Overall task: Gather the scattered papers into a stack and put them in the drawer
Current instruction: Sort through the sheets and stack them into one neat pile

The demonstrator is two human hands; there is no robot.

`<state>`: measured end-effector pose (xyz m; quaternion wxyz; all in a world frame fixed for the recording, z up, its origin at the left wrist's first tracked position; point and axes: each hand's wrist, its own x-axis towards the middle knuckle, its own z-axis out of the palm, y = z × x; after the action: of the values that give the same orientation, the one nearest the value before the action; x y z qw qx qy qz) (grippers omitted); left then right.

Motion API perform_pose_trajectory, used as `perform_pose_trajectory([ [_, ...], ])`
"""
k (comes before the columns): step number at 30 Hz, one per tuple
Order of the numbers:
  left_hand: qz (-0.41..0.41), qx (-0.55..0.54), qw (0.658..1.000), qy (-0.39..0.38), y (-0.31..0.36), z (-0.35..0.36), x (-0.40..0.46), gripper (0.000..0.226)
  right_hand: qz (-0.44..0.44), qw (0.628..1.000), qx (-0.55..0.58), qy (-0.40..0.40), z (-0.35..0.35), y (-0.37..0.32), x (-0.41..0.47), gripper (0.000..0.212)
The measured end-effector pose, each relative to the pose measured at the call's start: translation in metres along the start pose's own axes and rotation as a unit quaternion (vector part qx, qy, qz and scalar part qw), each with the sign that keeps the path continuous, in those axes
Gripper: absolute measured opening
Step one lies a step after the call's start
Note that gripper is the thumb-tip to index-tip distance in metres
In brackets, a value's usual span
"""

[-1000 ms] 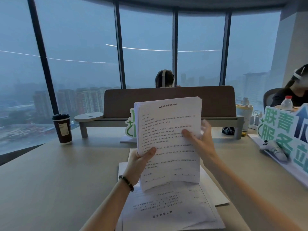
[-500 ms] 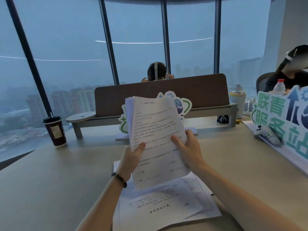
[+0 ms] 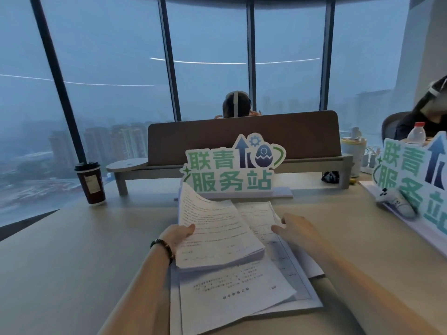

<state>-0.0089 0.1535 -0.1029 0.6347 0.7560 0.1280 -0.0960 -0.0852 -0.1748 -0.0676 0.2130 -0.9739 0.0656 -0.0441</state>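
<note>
A thick stack of printed white papers point(image 3: 212, 233) is tilted low over the desk, its near edge resting on loose sheets point(image 3: 232, 293) that lie spread in front of me. My left hand point(image 3: 177, 235), with a dark bead bracelet on the wrist, grips the stack's left edge. My right hand point(image 3: 294, 229) is at the stack's right side, fingers touching a lower sheet point(image 3: 260, 218) that fans out from under it. No drawer is visible.
A dark paper coffee cup point(image 3: 90, 183) stands at the left. A green-lettered sign point(image 3: 232, 169) stands behind the papers before a brown desk divider point(image 3: 242, 136). A second sign point(image 3: 416, 180) and a white controller point(image 3: 391, 201) sit at right. Two people sit beyond.
The stack, held upright in both hands a second ago, has come down toward the loose sheets and now lies nearly flat. The sign behind it has come into view.
</note>
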Motion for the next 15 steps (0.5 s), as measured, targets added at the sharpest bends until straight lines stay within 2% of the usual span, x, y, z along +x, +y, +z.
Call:
perform_pose_trajectory([
  [5, 0.014, -0.003, 1.000, 0.001, 0.006, 0.015, -0.015, 0.031, 0.031, 0.987, 0.151, -0.037, -0.004, 0.000, 0.002, 0.069],
  [11, 0.035, -0.065, 0.997, 0.002, 0.011, 0.036, -0.018, 0.027, 0.034, 0.967, 0.233, -0.102, -0.006, 0.002, 0.002, 0.052],
  [15, 0.035, -0.106, 0.994, -0.004, 0.014, 0.033, -0.015, 0.028, 0.042, 0.956, 0.249, -0.153, -0.009, 0.006, 0.004, 0.078],
])
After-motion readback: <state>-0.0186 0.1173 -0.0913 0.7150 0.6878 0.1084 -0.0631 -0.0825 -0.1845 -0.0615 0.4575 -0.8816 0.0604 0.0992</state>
